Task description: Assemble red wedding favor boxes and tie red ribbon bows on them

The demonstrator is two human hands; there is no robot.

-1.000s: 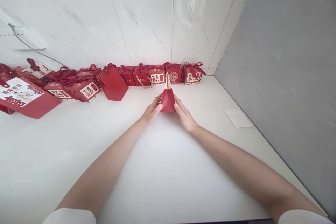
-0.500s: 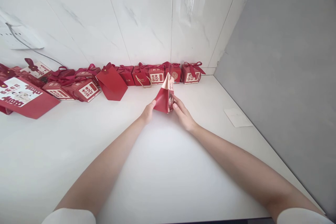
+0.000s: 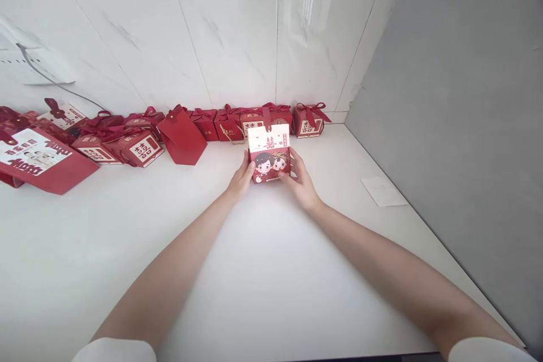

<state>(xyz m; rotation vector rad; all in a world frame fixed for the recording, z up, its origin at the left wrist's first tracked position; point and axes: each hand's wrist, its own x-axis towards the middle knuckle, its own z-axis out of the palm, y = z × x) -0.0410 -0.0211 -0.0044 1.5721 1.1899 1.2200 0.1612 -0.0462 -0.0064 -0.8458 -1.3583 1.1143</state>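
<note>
One red-and-white box [image 3: 269,144] is upright between the fingers, left hand [image 3: 241,180] and right hand [image 3: 303,184] holding opposite sides. Steadying it seems the step in hand; any shift would call for even pressure. Both forearms [image 3: 178,260] angle inward over the bench [image 3: 263,277], ribboned boxes [image 3: 302,127] beyond the fingers.

Bright, soft light leaves glare (streaky) on the wall [image 3: 229,28].

囍 legible on white upper panel [image 3: 268,140] of the held red gift box [image 3: 270,163]; also on front of far-right ribboned box [image 3: 309,122], partly behind ribbon [image 3: 312,115], and on white label [image 3: 146,147] of a box at left [image 3: 134,145]. Box behind held one [image 3: 253,117]: 歡喜. Smaller print too small to read.
</note>
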